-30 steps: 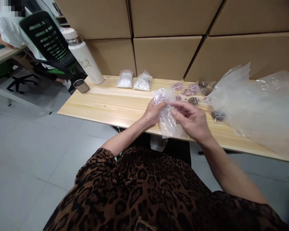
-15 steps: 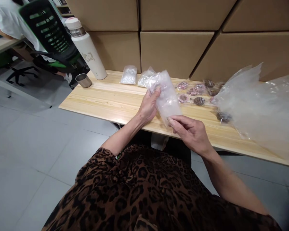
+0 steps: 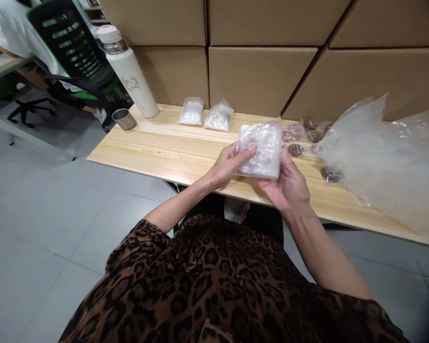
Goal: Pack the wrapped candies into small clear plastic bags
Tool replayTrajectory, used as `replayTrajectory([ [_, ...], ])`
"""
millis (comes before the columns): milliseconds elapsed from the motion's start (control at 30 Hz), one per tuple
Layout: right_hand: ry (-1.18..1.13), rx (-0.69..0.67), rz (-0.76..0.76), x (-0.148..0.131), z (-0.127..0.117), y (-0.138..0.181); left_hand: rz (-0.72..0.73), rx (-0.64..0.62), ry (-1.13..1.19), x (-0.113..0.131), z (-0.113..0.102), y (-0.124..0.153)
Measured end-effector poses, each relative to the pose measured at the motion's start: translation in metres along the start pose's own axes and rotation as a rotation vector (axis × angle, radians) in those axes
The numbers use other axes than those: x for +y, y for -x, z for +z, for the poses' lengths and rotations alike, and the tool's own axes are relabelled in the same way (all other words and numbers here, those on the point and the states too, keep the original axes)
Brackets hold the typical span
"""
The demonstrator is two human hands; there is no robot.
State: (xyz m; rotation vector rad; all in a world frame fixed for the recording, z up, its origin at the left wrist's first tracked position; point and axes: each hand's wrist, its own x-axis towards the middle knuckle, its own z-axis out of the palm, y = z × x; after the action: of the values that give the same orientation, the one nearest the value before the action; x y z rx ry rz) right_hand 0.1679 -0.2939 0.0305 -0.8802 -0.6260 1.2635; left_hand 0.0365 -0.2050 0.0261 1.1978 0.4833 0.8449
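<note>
Now folded flat since a moment ago, the small plastic bag (image 3: 260,150) sits pinched between left hand (image 3: 230,164) and right hand (image 3: 288,183), above the table (image 3: 171,152).

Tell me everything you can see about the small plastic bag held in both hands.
The small plastic bag is clear, crinkled film, roughly square, held flat above the front part of the wooden table. The left hand pinches its left edge, thumb on top; the right hand supports it from below. Its contents are too blurred to tell.
</note>
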Motion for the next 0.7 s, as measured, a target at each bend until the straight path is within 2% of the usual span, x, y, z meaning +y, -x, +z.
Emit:
replayTrajectory([
  [67,-0.016,0.029,-0.055,0.006,-0.001,-0.005,0.018,0.039,-0.125,-0.001,-0.003,0.002],
  [133,-0.03,0.04,-0.091,0.009,-0.002,-0.009,0.091,0.134,-0.309,0.001,-0.006,0.003],
  [200,-0.014,0.038,-0.122,0.011,-0.001,-0.011,0.116,0.215,-0.385,0.003,-0.008,0.002],
  [367,0.077,0.049,-0.151,0.011,0.003,-0.019,-0.062,0.242,0.079,0.004,-0.008,-0.009],
  [433,0.091,0.062,-0.139,0.01,0.003,-0.025,-0.089,0.261,0.18,0.006,-0.008,-0.017],
  [600,0.188,0.089,-0.097,0.003,-0.002,-0.044,-0.097,0.352,0.284,0.013,-0.017,-0.046],
  [700,0.255,0.089,-0.11,-0.003,-0.008,-0.069,-0.07,0.391,0.196,0.018,-0.029,-0.071],
])
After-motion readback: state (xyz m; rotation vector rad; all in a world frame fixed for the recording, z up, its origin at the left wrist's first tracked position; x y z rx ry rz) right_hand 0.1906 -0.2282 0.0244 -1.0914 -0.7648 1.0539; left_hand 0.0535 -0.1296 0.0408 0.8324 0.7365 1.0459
